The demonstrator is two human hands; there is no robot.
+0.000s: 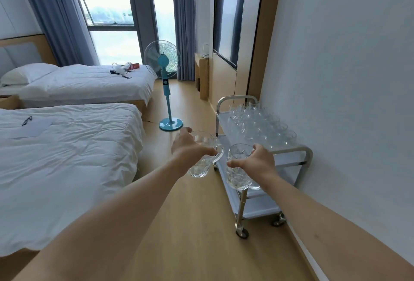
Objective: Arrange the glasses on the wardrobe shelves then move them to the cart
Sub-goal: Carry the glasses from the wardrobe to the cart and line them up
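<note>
The left hand (190,149) is gripping a clear glass mug (202,157), fingers curled over its rim and side with the handle pointing toward the other hand, and is holding it in the air above the wooden floor (190,236), just off the near left corner of the cart (307,153). The right hand (257,162) is clutching a second glass mug (237,168) the same way, and is carrying it in front of the cart's near edge, not resting on any shelf. The two mugs are hanging close together without touching. On the cart's top shelf a crowd of glasses (257,124) is standing in rows, filling the far end and the middle and leaving the near end bare. The cart is standing alongside the white wall (336,79). A blue standing fan (167,92) is standing beyond it on the floor, and two white beds (67,157) are lying off to the left.
</note>
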